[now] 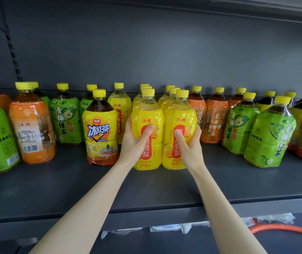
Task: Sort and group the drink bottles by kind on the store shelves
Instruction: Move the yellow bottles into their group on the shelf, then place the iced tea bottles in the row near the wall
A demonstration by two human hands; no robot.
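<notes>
Two yellow pear-drink bottles stand side by side at the middle of the dark shelf (pixel 146 189). My left hand (pixel 134 142) grips the left pear bottle (pixel 147 114), thumb across its red label. My right hand (pixel 190 143) grips the right pear bottle (pixel 180 114) the same way. More pear bottles line up behind each of them (pixel 170 94). An iced black tea bottle (pixel 100 129) stands just left of my left hand. Orange-labelled tea bottles (pixel 32 129) and green-labelled green tea bottles (pixel 66 120) stand mixed on both sides.
Green tea bottles (pixel 269 132) crowd the right end, with orange ones (pixel 214 121) behind. The shelf's front strip lies bare below the bottles. On the lower shelf lie clear plastic bags (pixel 166 229) and an orange hose (pixel 283 230). A slotted upright (pixel 12 52) runs up the back left.
</notes>
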